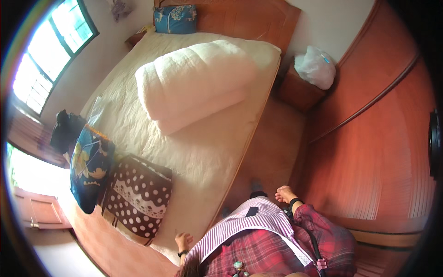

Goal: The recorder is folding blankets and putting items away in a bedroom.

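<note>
My left hand [183, 239] hangs beside the foot end of the bed, its fingers loosely bent and slightly apart with nothing in them. The nearest thing to it is a folded brown blanket [140, 199] with white dots and a lace pattern. On my other side, my right hand [285, 194] hovers over the floor near the wardrobe, loosely curled and holding nothing visible. Before me a thick white quilt [197, 81], folded into a bulky block, lies at an angle across the cream-covered mattress [193, 155].
A blue floral bundle [90, 166] and dark cloth [67, 130] sit at the bed's left edge. A blue pillow [175, 19] leans on the wooden headboard [238, 20]. A white plastic bag [315, 67] rests on a nightstand [299, 88]. The reddish wardrobe [367, 145] borders the narrow floor strip [268, 149].
</note>
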A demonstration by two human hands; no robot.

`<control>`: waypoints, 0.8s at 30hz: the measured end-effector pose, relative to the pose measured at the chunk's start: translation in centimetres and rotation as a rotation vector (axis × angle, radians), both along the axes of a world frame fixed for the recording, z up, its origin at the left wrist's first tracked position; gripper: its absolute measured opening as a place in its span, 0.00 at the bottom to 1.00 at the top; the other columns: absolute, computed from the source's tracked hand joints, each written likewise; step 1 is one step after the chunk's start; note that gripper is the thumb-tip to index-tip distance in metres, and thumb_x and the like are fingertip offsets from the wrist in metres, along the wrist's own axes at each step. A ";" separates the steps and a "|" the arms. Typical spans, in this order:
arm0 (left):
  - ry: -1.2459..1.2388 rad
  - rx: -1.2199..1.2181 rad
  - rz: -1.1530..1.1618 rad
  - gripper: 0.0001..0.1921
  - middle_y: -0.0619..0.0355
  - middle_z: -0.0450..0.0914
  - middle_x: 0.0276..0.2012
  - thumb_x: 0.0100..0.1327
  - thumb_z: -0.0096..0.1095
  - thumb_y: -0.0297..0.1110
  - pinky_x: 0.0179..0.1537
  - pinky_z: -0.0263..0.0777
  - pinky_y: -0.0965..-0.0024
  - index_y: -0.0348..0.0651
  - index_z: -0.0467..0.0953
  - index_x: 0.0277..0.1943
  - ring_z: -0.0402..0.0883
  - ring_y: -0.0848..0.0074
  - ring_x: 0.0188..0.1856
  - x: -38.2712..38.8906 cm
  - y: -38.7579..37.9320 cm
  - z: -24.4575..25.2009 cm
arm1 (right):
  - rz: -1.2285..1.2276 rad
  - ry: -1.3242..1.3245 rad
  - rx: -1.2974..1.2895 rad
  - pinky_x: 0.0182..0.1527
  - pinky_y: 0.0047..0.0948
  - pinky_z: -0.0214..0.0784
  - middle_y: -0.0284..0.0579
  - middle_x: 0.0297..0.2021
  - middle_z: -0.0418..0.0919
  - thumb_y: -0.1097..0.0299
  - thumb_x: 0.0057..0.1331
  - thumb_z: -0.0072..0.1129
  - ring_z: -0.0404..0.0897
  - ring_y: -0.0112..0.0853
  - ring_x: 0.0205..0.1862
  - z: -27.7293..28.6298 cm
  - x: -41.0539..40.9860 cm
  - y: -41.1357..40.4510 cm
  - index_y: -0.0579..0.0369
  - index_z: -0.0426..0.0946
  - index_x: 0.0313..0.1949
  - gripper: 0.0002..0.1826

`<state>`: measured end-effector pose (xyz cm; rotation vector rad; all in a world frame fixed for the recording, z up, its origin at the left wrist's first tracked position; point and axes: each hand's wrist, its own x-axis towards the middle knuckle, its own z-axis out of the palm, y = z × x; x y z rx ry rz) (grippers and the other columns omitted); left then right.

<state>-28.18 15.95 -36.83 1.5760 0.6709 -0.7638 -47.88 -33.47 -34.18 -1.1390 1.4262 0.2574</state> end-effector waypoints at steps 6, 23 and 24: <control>-0.095 0.048 -0.079 0.19 0.44 0.75 0.31 0.51 0.49 0.26 0.24 0.73 0.69 0.27 0.64 0.46 0.78 0.62 0.26 3.3 -9.1 1.9 | 0.123 -0.143 -0.002 0.21 0.25 0.67 0.42 0.26 0.73 0.65 0.60 0.43 0.73 0.28 0.22 -0.1 1.5 -4.2 0.56 0.66 0.36 0.09; -0.136 0.149 -0.240 0.15 0.51 0.76 0.28 0.49 0.58 0.27 0.25 0.70 0.75 0.30 0.71 0.41 0.76 0.73 0.26 2.7 -32.6 3.0 | 0.029 -0.186 0.072 0.22 0.28 0.67 0.44 0.25 0.75 0.67 0.60 0.44 0.74 0.31 0.22 -3.7 8.6 -26.7 0.55 0.67 0.37 0.08; -0.149 0.134 -0.232 0.15 0.51 0.76 0.28 0.49 0.58 0.27 0.24 0.70 0.74 0.30 0.71 0.40 0.76 0.73 0.26 2.6 -32.3 2.8 | 0.008 -0.279 0.060 0.23 0.28 0.68 0.44 0.26 0.75 0.66 0.60 0.44 0.74 0.31 0.23 -3.2 10.6 -27.1 0.55 0.66 0.37 0.08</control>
